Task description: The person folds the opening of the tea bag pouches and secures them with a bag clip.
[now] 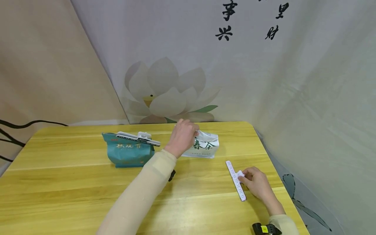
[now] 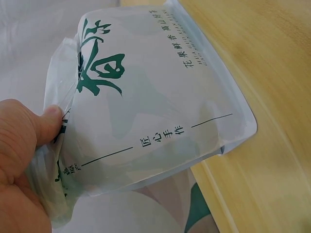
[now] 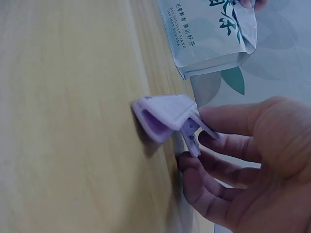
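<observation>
At the back of the table, my left hand (image 1: 182,138) pinches the folded top of a white tea bag (image 1: 207,148) with green characters. In the left wrist view, the thumb (image 2: 48,125) presses on the bag's crumpled upper edge. My right hand (image 1: 259,186), at the right side, grips the handle of a long pale purple bag clip (image 1: 236,182). The right wrist view has the thumb and fingertips at the handles of the clip (image 3: 167,116), whose long bar is at or just above the wood; I cannot tell which.
Left of the white bag stands a teal bag (image 1: 129,155) with a white sealing clip (image 1: 138,138) across its top. A curtain with a lotus print (image 1: 173,88) hangs behind the wooden table (image 1: 73,192). Black cables (image 1: 29,124) run at the far left.
</observation>
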A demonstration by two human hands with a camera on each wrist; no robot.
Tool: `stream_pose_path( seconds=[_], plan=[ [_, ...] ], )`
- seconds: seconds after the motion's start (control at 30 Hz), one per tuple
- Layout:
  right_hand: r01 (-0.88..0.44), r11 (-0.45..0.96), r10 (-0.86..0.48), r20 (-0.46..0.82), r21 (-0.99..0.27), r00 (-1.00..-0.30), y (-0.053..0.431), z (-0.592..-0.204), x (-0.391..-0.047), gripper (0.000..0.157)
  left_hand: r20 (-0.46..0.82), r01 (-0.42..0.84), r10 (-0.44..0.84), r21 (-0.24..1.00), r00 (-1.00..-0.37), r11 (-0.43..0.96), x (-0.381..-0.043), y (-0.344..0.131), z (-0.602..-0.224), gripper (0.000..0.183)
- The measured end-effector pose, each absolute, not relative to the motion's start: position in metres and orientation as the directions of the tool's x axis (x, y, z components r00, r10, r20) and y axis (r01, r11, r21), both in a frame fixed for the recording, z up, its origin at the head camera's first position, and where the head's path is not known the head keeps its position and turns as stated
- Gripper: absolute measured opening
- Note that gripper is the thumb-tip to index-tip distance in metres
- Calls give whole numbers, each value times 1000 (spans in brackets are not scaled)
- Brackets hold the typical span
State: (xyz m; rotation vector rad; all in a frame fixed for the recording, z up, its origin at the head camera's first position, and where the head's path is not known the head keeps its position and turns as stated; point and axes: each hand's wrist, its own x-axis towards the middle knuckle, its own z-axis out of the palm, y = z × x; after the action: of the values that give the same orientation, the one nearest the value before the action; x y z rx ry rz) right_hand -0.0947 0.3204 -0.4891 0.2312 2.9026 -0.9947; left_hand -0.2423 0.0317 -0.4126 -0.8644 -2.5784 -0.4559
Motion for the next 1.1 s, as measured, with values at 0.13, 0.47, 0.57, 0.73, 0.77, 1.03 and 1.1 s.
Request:
stream_pose_path(
  seconds=[0.13,0.47,0.57,0.73,0.77,1.03,1.1],
  plan=[
    [181,748,122,-136,-639,-983,318,-487,-95,12,455,628,502,181,-736,757,-242,32,-412,11],
    [208,732,132,-163,-649,-978,315,-481,-96,11,443,619,501,172,-743,767,-241,32,-412,14],
    [197,738,129,-152,-645,-980,314,-479,-97,11,449,620,499,172,-741,766,-241,32,-413,16],
    [162,751,125,-104,-640,-987,312,-475,-99,13,455,618,495,172,-740,767,-241,32,-413,17],
    [155,752,124,-94,-641,-988,311,-474,-99,14,453,618,495,172,-741,767,-241,32,-413,17],
    [137,748,143,-44,-649,-989,306,-467,-102,17,458,624,497,178,-737,761,-241,32,-414,17],
    [129,751,145,-28,-647,-989,304,-466,-103,17,458,626,497,184,-737,758,-241,32,-414,17]
  ],
)
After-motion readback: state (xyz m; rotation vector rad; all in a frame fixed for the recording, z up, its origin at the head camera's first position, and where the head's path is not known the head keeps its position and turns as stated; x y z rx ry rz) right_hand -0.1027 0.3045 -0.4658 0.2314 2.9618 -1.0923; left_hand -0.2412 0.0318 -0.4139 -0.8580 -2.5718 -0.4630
